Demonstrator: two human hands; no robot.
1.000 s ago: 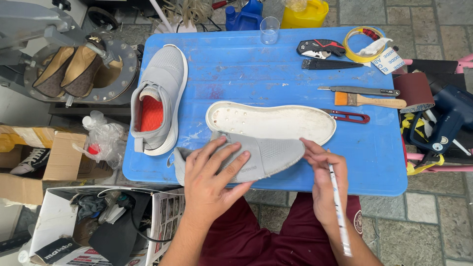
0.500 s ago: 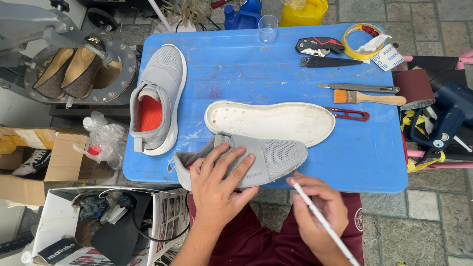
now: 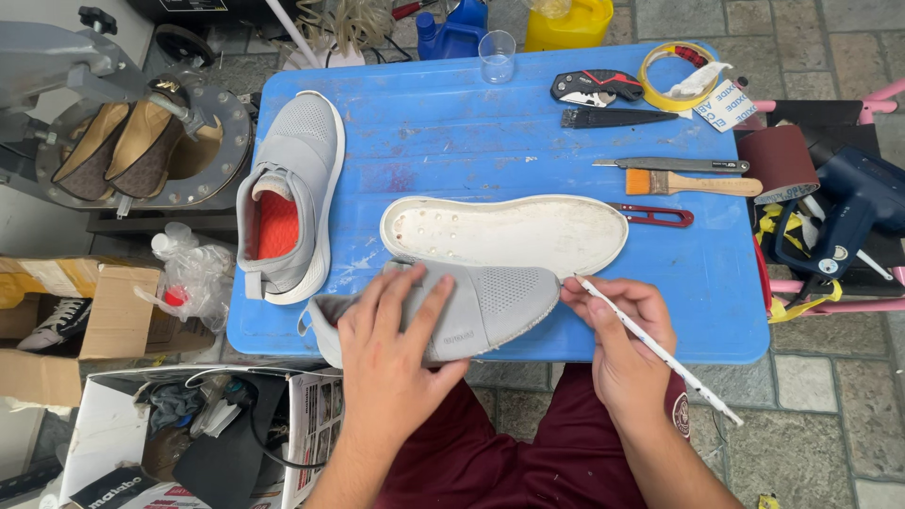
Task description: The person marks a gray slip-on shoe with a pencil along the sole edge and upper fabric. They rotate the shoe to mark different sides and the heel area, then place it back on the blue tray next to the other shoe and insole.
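Left hand [image 3: 391,344] lay flat, fingers spread, pressing down on the grey shoe upper [image 3: 471,306] at the near edge of the blue worktop [image 3: 490,123]; it was not curled round the upper, only holding it still from above. Right hand [image 3: 617,344] was closed in a pen grip on a thin white marking stick [image 3: 655,349], whose tip met the toe end of the upper along its lower rim. The upper lay on its side with its long axis running left to right across the person's front, heel opening to the left beyond the left wrist, toe to the right, so the toe was the end nearest the right hand and the stick slanted away from it toward the lower right. Just behind the upper, almost touching its far edge, the detached white sole [image 3: 504,234] lay inner face up, parallel to it and with the same left-right axis. Farther left a complete grey shoe [image 3: 292,193] with a red lining stood with its length running away from the person, well apart from both hands. Along the far right of the worktop lay a paintbrush [image 3: 693,183], a small red-handled tool [image 3: 652,216], a utility knife [image 3: 596,87] and a roll of tape [image 3: 681,73], all beyond the sole and out of either hand's immediate reach.
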